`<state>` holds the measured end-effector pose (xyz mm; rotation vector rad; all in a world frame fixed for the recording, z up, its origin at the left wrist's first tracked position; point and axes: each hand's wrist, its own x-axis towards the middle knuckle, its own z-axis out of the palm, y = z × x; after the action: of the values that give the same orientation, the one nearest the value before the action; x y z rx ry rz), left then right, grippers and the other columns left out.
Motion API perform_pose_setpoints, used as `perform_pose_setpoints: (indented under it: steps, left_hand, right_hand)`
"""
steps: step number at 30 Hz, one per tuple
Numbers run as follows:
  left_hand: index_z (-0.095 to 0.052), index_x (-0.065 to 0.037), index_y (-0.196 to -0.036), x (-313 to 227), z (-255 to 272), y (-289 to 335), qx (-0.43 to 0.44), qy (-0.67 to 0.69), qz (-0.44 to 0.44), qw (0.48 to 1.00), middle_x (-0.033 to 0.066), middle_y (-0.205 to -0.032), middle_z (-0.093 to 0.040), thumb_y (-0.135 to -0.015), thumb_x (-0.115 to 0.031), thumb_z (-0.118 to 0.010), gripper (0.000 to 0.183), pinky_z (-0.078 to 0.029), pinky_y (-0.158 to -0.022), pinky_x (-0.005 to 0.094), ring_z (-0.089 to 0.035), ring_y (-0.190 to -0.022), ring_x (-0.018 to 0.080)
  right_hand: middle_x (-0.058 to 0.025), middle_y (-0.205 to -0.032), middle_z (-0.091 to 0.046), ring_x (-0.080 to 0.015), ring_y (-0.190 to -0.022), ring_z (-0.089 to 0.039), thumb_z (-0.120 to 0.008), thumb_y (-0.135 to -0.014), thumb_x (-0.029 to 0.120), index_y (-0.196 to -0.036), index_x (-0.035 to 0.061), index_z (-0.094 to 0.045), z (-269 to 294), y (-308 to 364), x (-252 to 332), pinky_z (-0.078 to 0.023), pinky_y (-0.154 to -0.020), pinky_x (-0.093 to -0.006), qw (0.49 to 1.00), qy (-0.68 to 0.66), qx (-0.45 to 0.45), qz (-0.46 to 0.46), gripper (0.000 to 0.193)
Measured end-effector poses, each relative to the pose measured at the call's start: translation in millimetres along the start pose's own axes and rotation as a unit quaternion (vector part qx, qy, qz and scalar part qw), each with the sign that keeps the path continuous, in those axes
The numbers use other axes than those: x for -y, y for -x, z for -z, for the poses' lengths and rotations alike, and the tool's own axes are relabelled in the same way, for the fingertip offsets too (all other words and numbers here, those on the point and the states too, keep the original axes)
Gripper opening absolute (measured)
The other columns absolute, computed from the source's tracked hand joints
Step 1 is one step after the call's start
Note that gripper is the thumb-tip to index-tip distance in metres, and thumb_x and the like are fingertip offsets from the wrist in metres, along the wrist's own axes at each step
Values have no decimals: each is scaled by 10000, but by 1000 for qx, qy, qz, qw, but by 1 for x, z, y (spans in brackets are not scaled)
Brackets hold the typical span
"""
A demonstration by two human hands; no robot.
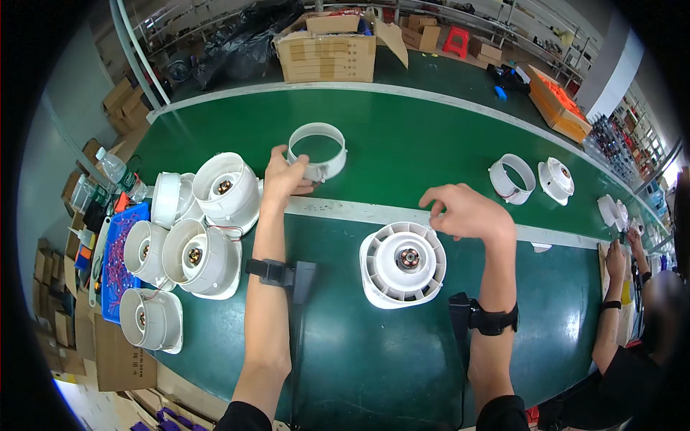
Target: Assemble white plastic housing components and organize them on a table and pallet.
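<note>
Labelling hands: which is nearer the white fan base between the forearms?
Right: the right hand is near the fan base, upper right; the left hand, holding a white ring, is farther, upper left.

bright, even indoor light, bent by a fisheye lens
a white glare patch lies near the right edge of the green table; beyond its far edge, a pale rail bows into an arc, black closes around the view's corners, and distant shelves look soft.
</note>
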<state>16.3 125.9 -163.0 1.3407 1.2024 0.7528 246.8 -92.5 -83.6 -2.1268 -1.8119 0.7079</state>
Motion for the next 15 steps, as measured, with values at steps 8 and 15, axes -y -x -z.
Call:
perform_pose_setpoints:
  steps: [8,15]
  left_hand:
    - [-446,-5,-1348,2,2,-1,-30,-126,-78,989,212,-1217,-564,-801,-196,-635,609,-622,-619,362,-653,-969,295]
    - [-575,-48,-1255,7,-2,-4,4,-255,-139,957,246,-1188,-609,-741,-266,-631,561,-414,-1017,392,-562,-1151,371]
  right_hand:
    - [-107,-827,-684,-168,-682,-668,-653,-763,201,-1152,48,-657,-5,-12,12,-573,-515,-281,987,-55,125,-86,418]
    - [-128,-817,-688,-215,-657,-665,-604,-791,264,-1137,63,-672,-18,-24,-2,-591,-532,-313,990,-83,95,-58,406]
